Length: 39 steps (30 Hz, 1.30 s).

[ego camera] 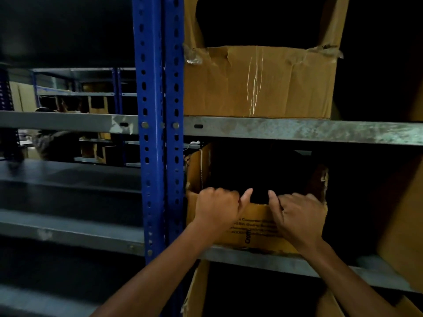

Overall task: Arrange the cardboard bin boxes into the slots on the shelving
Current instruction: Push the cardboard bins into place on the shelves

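We see the fingers [214, 193] of the left hand [217, 208] curled over the low front edge of a cardboard bin box [257, 225], thumb raised. The right hand [299, 216] grips the same edge close by, its fingers hooked inside. The box is brown and worn, with its front wall cut low, its corners torn, and blurred black print showing between the hands. It sits on the middle shelf [270, 259], just beside the blue upright [158, 110]. Above it we find a second box [258, 83], creased and taped, on the grey upper shelf [297, 131].
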Each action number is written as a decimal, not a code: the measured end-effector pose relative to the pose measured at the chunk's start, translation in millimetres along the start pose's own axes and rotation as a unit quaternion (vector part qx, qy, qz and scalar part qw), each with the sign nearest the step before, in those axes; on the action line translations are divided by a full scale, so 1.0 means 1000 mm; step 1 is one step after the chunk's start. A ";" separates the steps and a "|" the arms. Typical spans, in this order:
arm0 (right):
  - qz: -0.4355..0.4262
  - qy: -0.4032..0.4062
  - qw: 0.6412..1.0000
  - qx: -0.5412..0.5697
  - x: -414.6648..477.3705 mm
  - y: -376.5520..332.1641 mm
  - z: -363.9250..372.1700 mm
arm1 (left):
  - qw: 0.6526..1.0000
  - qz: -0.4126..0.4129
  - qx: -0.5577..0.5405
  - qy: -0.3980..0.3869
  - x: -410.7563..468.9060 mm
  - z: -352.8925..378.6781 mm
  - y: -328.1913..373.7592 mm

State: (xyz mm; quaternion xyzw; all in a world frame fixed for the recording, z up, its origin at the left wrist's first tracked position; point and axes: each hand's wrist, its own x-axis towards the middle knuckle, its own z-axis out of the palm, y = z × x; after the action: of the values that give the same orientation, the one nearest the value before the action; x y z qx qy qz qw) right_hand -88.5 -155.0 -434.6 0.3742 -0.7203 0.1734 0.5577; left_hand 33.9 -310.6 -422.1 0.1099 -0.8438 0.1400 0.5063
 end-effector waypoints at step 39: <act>0.035 -0.193 0.980 0.010 -0.036 -0.021 -0.045 | 0.998 -0.017 -0.002 -0.066 -0.051 -0.007 -0.003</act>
State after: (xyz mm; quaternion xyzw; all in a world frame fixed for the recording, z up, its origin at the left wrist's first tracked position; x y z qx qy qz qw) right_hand -38.8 -126.0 -457.8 0.3808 -0.8254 0.1246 0.3978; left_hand 64.8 -308.7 -464.0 0.1327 -0.8738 0.1218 0.4518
